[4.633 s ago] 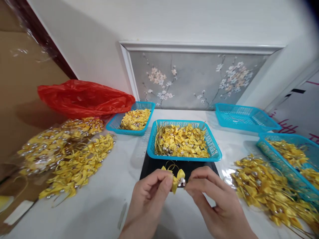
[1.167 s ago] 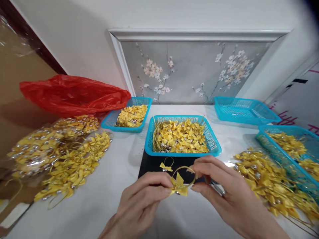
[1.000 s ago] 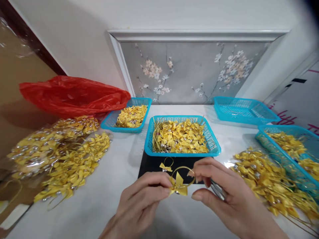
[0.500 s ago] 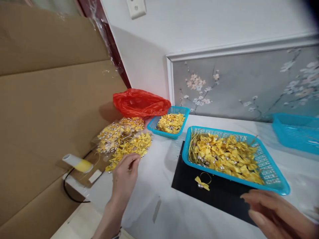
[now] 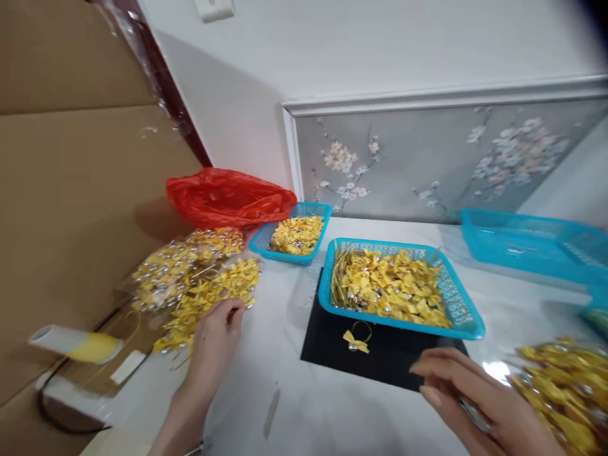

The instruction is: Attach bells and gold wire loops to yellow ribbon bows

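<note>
My left hand [image 5: 216, 339] is at the near edge of a loose pile of yellow ribbon bows [image 5: 237, 278] with small silver bells. Its fingers are curled together, and whatever they may pinch is hidden. My right hand [image 5: 479, 399] hovers over the right end of a black mat [image 5: 389, 364], thumb and forefinger apart; a pale glint shows between its fingers, too unclear to name. On the mat lies a single yellow bow [image 5: 356, 342] with a bell and a gold tie loop. Behind it, a blue basket [image 5: 361, 315] holds many such bows.
A smaller blue basket [image 5: 306, 258] of bows stands farther back, beside a red plastic bag [image 5: 228, 196]. Clear bags of bows [image 5: 166, 272] lie at left, near a white-and-yellow cylinder [image 5: 78, 344]. More bows [image 5: 565, 392] and a blue tray [image 5: 517, 244] are at right.
The view has swung right, bringing a heap of bows at the right edge into sight. Both hands keep nearly the same poses, and the single bow still lies on the mat.
</note>
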{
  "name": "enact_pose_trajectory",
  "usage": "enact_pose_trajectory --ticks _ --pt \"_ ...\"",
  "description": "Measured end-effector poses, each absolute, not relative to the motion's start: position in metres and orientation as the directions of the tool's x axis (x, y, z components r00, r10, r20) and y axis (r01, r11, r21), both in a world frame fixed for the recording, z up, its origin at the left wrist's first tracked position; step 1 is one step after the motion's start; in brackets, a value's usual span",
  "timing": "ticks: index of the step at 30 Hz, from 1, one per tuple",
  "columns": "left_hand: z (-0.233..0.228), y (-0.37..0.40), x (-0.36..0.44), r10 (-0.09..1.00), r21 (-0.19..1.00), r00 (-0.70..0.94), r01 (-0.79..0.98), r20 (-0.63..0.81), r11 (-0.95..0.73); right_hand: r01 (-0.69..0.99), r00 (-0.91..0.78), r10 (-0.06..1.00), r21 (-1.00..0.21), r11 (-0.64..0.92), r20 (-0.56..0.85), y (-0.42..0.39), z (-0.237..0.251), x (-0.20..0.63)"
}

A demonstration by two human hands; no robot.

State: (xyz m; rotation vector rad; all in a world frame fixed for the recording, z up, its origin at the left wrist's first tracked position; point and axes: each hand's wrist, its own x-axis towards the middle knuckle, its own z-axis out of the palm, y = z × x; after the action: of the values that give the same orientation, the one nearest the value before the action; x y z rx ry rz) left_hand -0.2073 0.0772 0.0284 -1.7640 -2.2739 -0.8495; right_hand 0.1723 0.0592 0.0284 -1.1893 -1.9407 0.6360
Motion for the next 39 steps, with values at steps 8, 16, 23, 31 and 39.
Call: enact_pose_trajectory --ticks 8,16,23,31,39 --pt "0.043 0.093 -0.207 0.904 0.293 -0.291 0.935 0.313 0.2 0.658 -0.38 0.909 -0.64 0.397 0.173 0.081 0.048 0.188" --pt "0.053 0.075 -0.189 0.888 0.298 -0.318 0.929 0.332 0.221 0.699 -0.269 0.942 -0.631 0.335 0.202 0.148 0.05 0.165" --pt "0.053 0.056 -0.163 0.858 0.55 -0.309 0.834 0.41 0.038 0.587 -0.248 0.953 -0.755 0.292 0.175 0.173 0.036 0.145" --pt "0.068 0.065 -0.077 0.989 0.967 -0.141 0.241 -0.047 0.08 0.181 -0.285 0.955 -0.974 0.137 0.082 0.138 0.069 0.155" --pt "0.075 0.068 -0.015 0.91 0.86 0.299 -0.339 -0.286 0.381 -0.312 -0.372 0.926 -0.948 -0.056 0.068 0.097 0.065 0.157"
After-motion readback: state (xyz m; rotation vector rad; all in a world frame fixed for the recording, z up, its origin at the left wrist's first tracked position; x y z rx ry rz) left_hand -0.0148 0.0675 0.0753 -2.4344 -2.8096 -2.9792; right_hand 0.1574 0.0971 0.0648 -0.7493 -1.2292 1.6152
